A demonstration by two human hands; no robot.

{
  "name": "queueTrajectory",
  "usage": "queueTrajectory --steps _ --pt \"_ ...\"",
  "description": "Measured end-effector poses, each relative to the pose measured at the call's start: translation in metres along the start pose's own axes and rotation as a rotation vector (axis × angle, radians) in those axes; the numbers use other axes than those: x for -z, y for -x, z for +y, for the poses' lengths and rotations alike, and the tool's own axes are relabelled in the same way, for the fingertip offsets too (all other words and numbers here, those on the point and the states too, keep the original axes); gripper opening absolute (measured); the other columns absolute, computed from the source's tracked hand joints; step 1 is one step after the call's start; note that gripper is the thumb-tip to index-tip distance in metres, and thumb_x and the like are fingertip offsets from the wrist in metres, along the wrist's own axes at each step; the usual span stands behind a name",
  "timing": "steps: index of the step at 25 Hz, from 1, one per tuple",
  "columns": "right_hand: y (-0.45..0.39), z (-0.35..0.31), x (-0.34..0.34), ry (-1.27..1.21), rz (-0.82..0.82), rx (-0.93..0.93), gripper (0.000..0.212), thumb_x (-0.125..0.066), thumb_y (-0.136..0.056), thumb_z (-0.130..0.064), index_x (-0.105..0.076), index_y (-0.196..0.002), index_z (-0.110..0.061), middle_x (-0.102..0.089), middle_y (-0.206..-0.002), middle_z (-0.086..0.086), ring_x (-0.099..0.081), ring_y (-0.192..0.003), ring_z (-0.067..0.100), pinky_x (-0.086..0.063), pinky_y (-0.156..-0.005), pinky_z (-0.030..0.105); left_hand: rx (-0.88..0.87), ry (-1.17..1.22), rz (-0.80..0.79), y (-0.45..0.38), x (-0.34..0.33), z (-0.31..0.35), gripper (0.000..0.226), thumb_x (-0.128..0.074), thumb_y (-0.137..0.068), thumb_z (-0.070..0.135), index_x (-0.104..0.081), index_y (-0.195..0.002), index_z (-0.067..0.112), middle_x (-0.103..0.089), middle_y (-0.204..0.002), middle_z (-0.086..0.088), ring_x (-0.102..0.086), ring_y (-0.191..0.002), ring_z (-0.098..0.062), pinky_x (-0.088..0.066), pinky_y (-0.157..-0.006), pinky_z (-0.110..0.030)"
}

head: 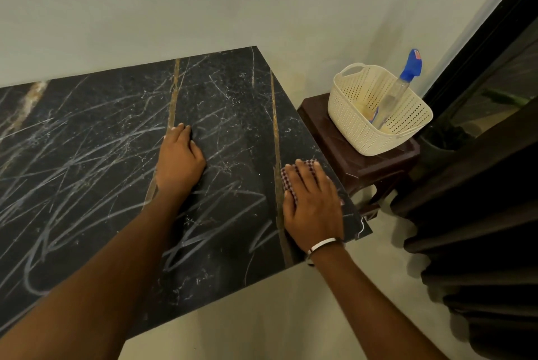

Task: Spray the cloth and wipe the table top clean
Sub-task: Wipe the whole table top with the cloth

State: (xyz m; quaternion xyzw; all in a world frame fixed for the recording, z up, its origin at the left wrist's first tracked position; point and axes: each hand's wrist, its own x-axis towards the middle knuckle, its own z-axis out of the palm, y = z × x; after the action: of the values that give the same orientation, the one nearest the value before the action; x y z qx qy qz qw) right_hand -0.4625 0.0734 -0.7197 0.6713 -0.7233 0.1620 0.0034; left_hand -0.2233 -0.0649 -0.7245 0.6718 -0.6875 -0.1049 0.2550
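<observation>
A black marble table top (87, 156) with gold veins carries many pale chalk-like scribbles. My right hand (313, 205) lies flat on a red-and-white checked cloth (291, 176) near the table's right edge, pressing it down; most of the cloth is hidden under the palm. My left hand (180, 161) rests flat on the bare table to the left of it, holding nothing. A clear spray bottle (398, 91) with a blue trigger head stands tilted in a cream basket (349, 124) off to the right.
The cream basket sits on a small dark brown stool (369, 167) just past the table's right edge. A pale wall runs behind the table. Dark curtains (480, 243) and a dark window frame fill the right side. Beige floor lies below.
</observation>
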Motion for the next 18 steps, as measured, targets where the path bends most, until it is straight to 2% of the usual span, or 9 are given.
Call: queueTrajectory --steps 3,6,10,13,18 --pt "0.014 -0.013 -0.003 -0.026 -0.027 0.063 0.050 -0.038 -0.096 -0.037 -0.038 -0.144 -0.025 -0.036 -0.152 0.000 -0.025 -0.143 0.026 -0.029 -0.114 0.044 -0.001 -0.010 0.013 0.009 0.001 0.002 0.047 -0.038 -0.098 0.020 -0.042 -0.142 0.003 -0.041 -0.149 -0.012 -0.034 -0.139 -0.023 -0.024 -0.118 -0.038" --pt "0.016 0.008 0.002 -0.015 -0.048 0.118 0.050 -0.037 -0.096 -0.038 -0.037 -0.144 -0.025 -0.037 -0.152 0.000 -0.026 -0.143 0.024 -0.030 -0.113 0.044 -0.006 -0.017 -0.001 0.020 0.003 0.002 0.047 -0.039 -0.098 0.020 -0.042 -0.142 0.003 -0.041 -0.149 -0.012 -0.032 -0.140 -0.022 -0.024 -0.118 -0.038" --pt "0.017 0.048 0.013 0.040 -0.022 -0.024 0.052 -0.040 -0.095 -0.039 -0.035 -0.145 -0.024 -0.036 -0.152 0.001 -0.027 -0.142 0.025 -0.031 -0.113 0.044 -0.002 -0.019 0.002 0.030 0.005 0.001 0.047 -0.039 -0.098 0.020 -0.042 -0.142 0.004 -0.041 -0.149 -0.012 -0.033 -0.140 -0.022 -0.024 -0.118 -0.038" --pt "0.021 0.039 0.013 0.056 -0.014 -0.059 0.052 -0.038 -0.095 -0.039 -0.036 -0.145 -0.023 -0.036 -0.152 0.002 -0.027 -0.142 0.028 -0.031 -0.113 0.045 0.007 -0.011 0.011 0.036 0.006 0.004 0.047 -0.039 -0.098 0.020 -0.042 -0.142 0.004 -0.041 -0.148 -0.013 -0.034 -0.139 -0.023 -0.026 -0.118 -0.039" --pt "0.039 0.016 0.009 0.005 -0.019 0.073 0.051 -0.037 -0.095 -0.037 -0.040 -0.143 -0.023 -0.039 -0.150 0.003 -0.029 -0.142 0.028 -0.032 -0.112 0.044 0.012 -0.020 0.026 0.047 0.009 0.007 0.046 -0.040 -0.098 0.018 -0.043 -0.141 0.002 -0.041 -0.149 -0.013 -0.034 -0.139 -0.025 -0.024 -0.118 -0.038"
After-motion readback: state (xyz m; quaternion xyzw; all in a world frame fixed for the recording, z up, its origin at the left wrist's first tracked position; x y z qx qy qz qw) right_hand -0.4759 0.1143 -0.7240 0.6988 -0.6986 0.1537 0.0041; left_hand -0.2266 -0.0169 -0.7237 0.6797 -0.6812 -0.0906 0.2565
